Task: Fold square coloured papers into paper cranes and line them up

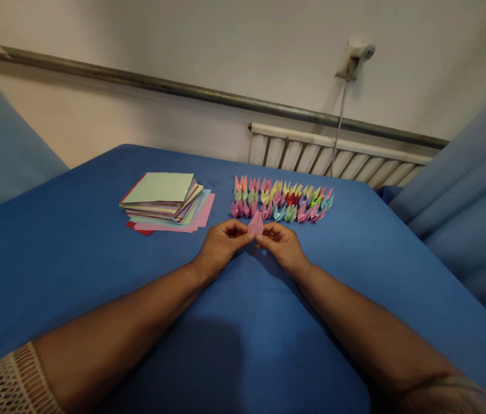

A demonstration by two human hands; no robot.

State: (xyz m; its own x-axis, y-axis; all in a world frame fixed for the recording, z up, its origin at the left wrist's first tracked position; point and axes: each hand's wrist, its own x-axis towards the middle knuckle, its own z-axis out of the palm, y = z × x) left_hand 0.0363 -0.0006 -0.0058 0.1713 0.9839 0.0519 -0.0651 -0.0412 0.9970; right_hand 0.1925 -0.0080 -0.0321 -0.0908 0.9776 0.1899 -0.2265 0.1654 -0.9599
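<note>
Between my two hands is a small folded piece of pink paper [256, 223], its pointed end upward. My left hand [224, 244] pinches its lower left edge with thumb and fingers. On the lower right, my right hand [283, 245] grips it the same way, the thumbs close together. Just beyond my hands stand several rows of small folded paper cranes [292, 199] in pink, yellow, green, red and blue. Left of them lies a loose stack of coloured paper sheets [161, 190], pale green on top with pink and red sheets sticking out below.
A blue cloth covers the table [174, 322]. Behind it are a wall with a metal rail [161, 84], a white radiator [303, 141] and a socket with a plugged-in cord [350, 60]. Blue curtains hang at the left [6, 138] and right [467, 190].
</note>
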